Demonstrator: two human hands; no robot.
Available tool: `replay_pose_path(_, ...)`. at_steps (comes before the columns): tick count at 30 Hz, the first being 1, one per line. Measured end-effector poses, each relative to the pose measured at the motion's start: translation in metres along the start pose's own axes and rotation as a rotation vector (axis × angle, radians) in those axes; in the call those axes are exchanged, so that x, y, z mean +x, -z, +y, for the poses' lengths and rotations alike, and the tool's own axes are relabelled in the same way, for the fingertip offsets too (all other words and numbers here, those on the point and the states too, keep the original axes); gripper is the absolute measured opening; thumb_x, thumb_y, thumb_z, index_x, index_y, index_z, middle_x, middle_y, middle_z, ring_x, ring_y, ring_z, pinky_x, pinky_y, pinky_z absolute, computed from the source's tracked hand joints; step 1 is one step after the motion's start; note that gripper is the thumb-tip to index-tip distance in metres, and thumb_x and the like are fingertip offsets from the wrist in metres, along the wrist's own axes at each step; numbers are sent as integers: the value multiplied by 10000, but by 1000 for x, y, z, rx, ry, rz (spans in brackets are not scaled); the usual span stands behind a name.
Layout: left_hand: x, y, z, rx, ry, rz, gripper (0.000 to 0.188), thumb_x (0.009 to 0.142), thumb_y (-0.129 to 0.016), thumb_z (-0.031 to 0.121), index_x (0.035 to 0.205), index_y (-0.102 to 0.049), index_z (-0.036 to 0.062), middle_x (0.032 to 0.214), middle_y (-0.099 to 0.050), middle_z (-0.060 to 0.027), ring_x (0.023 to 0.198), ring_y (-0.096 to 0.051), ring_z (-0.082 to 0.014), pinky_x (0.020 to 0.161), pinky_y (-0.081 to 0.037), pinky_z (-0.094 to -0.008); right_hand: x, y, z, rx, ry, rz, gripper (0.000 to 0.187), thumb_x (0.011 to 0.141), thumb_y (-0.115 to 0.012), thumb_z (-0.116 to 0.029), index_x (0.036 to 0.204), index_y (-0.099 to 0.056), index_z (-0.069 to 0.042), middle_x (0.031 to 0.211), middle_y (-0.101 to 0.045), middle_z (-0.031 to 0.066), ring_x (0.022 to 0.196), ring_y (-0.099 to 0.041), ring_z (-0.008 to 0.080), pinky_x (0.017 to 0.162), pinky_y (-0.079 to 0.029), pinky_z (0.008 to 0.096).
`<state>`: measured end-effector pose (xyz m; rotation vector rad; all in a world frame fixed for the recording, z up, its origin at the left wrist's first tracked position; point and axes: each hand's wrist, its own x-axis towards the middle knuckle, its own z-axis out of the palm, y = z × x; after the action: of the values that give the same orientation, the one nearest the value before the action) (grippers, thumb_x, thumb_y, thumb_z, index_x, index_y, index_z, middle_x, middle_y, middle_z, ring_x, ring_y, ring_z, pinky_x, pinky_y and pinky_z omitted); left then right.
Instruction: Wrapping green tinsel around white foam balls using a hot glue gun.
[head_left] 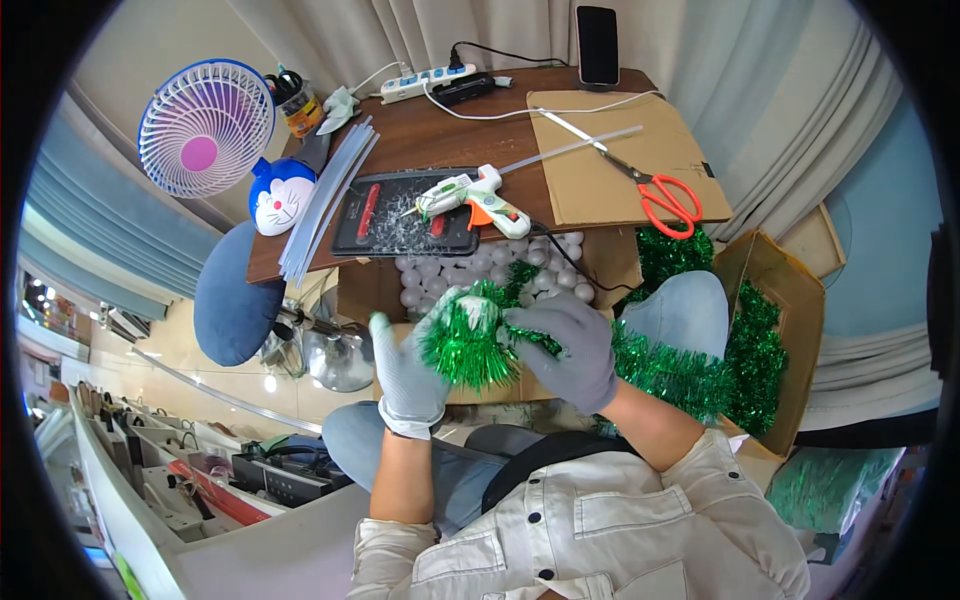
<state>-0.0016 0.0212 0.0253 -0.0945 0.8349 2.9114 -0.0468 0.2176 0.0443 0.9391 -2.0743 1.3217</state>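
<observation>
Both my hands wear grey gloves and meet in front of me over my lap. My left hand [408, 368] grips a white foam ball [478, 312] partly wrapped in green tinsel [462, 350]. My right hand [570, 345] presses the tinsel strand against the ball. The strand trails right across my knee as a long green tinsel garland [672, 368]. Below my hands sits an open cardboard box [610, 262] with several white foam balls [445, 272].
On the brown table lie a glue gun [472, 195] on a black tray [352, 232], red-handled scissors [662, 195] on cardboard, clear glue sticks [325, 195], a power strip [428, 82] and a phone [597, 45]. A fan [205, 127] stands at left. More tinsel fills a box [760, 345] at right.
</observation>
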Motion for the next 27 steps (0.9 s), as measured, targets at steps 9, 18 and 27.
replay_pose_path(9,6,5,-21,405,-306,9,800,676,-749,-7,1370,-359,70,1252,-528,-93,1140,-525,-205,977,-435,-371,3,6,-15,-82,90,-136,454,657,-768,-91,1090,-630,-87,966,-621,95,806,-623,269,683,-502,350)
replay_pose_path(18,-5,23,-11,359,-381,125,797,663,-798,131,1323,-357,49,1222,-516,-94,1083,-557,-229,923,-488,-375,1,27,-31,415,-547,-442,693,735,-779,-199,1321,-436,-60,1169,-599,151,1000,-630,255,871,-490,350)
replay_pose_path(27,-5,25,-10,227,-346,40,860,688,-793,219,1388,-324,47,1206,-521,-86,1075,-554,-215,913,-489,-364,3,32,-55,-329,291,-157,516,489,-659,-199,997,-714,-125,689,-455,-28,525,-429,149,476,-348,296)
